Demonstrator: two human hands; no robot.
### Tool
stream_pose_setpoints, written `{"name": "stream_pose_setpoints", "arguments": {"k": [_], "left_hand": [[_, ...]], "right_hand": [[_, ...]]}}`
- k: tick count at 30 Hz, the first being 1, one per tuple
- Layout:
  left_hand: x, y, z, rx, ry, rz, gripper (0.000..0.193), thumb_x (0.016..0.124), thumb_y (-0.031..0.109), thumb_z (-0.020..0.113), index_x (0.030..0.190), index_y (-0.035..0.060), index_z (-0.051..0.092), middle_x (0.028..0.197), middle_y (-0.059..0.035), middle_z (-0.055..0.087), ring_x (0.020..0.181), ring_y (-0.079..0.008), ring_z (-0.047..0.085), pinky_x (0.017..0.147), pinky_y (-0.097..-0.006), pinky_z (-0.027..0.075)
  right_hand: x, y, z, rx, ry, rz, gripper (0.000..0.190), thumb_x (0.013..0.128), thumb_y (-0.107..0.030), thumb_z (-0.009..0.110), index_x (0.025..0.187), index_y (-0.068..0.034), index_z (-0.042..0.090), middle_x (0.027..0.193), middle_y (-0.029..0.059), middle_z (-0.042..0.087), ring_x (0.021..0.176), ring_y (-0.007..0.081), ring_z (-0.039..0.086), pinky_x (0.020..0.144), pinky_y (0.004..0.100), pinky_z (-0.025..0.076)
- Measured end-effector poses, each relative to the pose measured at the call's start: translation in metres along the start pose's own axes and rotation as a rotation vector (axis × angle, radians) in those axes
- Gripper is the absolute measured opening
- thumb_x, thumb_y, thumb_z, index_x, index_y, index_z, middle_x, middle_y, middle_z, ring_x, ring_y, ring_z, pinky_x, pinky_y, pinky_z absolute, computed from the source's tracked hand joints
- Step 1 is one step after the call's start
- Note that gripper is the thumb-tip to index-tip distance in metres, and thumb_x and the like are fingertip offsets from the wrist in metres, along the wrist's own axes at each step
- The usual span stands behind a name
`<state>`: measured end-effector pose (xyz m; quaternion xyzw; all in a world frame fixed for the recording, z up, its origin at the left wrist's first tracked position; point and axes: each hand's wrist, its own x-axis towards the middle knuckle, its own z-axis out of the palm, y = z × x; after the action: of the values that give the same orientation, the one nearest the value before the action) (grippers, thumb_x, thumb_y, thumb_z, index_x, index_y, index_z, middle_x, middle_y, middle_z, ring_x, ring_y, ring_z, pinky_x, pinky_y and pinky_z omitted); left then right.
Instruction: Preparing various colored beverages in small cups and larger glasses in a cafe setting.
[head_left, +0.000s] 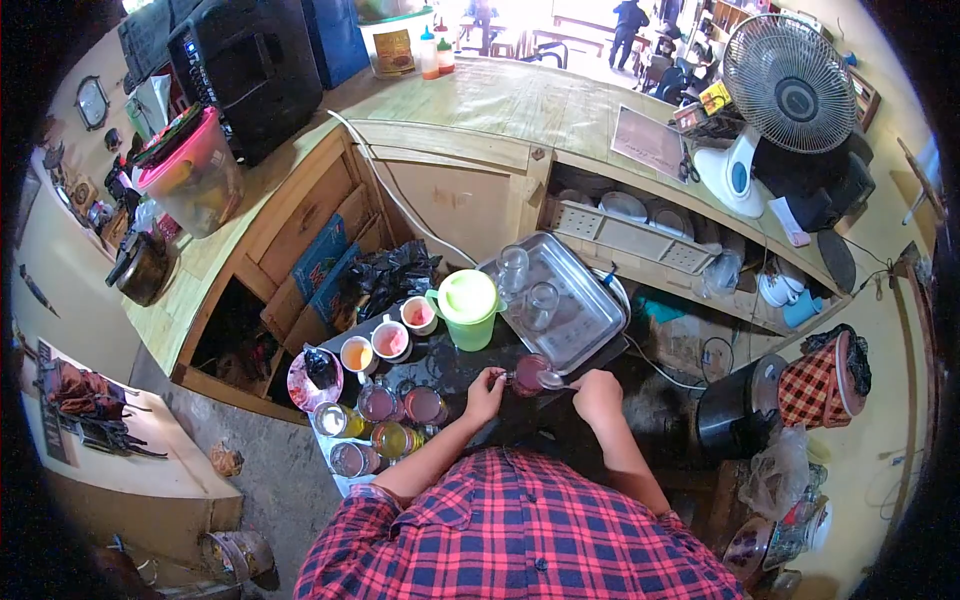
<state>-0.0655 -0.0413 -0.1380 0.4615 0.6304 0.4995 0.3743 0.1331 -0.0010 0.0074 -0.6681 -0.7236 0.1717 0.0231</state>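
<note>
My left hand (486, 395) grips the handle of a glass mug (528, 374) that holds a pinkish-purple drink. A spoon (553, 380) is pinched in my right hand (600, 397), its bowl at the mug's right rim; whether it dips into the drink I cannot tell. Beyond the mug lies a metal tray (585, 315) with clear glass mugs (540, 306) on it. A lidded green pitcher (468, 311) stands to the tray's left. Left of my forearm are several filled glass mugs (425, 406), some purple, some yellow. Behind them stand white cups (391, 340) with pink or orange contents.
A pink-and-white plate (294, 381) bears a black plastic bundle (321, 367). The wooden counter (480, 101) curves around the front, with dish shelves (630, 232) beneath. An electric fan (787, 97) stands at right, above a black bin (739, 409). A white cable (401, 199) hangs down the counter.
</note>
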Motion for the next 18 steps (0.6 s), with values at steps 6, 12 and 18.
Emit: {"name": "stream_pose_setpoints", "arguments": {"k": [6, 12, 18], "left_hand": [[-0.001, 0.008, -0.001, -0.039, -0.018, -0.012, 0.017, 0.089, 0.012, 0.055, 0.101, -0.0002, 0.057, 0.089, -0.0082, 0.063, 0.085, -0.0127, 0.060, 0.078, -0.0273, 0.047], [-0.001, 0.002, 0.000, -0.111, -0.040, -0.049, 0.019, 0.090, 0.015, 0.056, 0.101, -0.0005, 0.057, 0.092, -0.0064, 0.063, 0.088, -0.0121, 0.057, 0.082, -0.0272, 0.044], [0.000, 0.002, -0.001, -0.095, -0.048, -0.054, 0.018, 0.089, 0.014, 0.056, 0.101, -0.0002, 0.058, 0.092, -0.0063, 0.063, 0.087, -0.0128, 0.058, 0.081, -0.0276, 0.045]], "right_hand": [[0.022, -0.027, 0.025, 0.050, 0.093, -0.212, 0.026, 0.075, -0.009, 0.055, 0.090, -0.019, 0.073, 0.080, 0.0183, 0.065, 0.077, 0.0360, 0.063, 0.074, 0.0428, 0.050], [0.047, -0.025, 0.009, -0.158, 0.104, -0.078, 0.019, 0.076, -0.013, 0.054, 0.074, -0.002, 0.068, 0.077, 0.0220, 0.064, 0.077, 0.0362, 0.064, 0.070, 0.0450, 0.050], [-0.004, 0.022, 0.006, 0.028, 0.052, -0.036, 0.022, 0.074, -0.009, 0.056, 0.087, -0.014, 0.073, 0.083, 0.0177, 0.066, 0.080, 0.0341, 0.064, 0.074, 0.0436, 0.050]]}}
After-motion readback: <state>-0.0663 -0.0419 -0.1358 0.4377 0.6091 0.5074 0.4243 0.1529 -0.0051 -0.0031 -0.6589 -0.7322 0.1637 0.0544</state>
